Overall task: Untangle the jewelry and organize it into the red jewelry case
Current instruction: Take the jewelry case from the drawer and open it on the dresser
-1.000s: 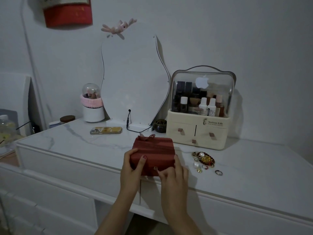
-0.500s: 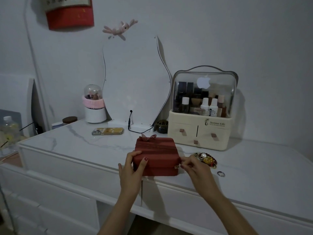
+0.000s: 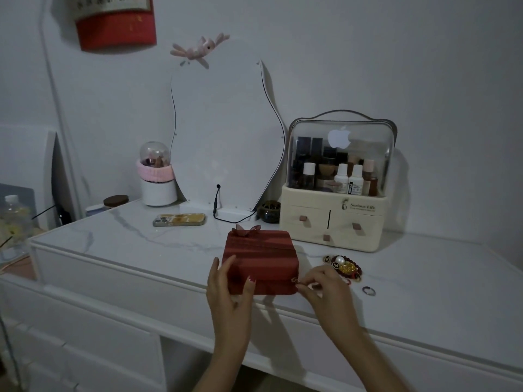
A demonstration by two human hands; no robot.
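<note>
Pretty dim and grainy on my feed, soft bluish light from above throwing faint shadows right of the organizer, glare on its clear lid, and wide-angle bending at the frame edges.

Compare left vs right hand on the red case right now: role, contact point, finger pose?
The left hand braces the red jewelry case at its front left corner, thumb across the front face; the right hand works at the front right corner. The left's fingers wrap broadly round the case; the right's fingertips pinch a small metal zipper pull. Both touch the closed case at its near edge.
</note>
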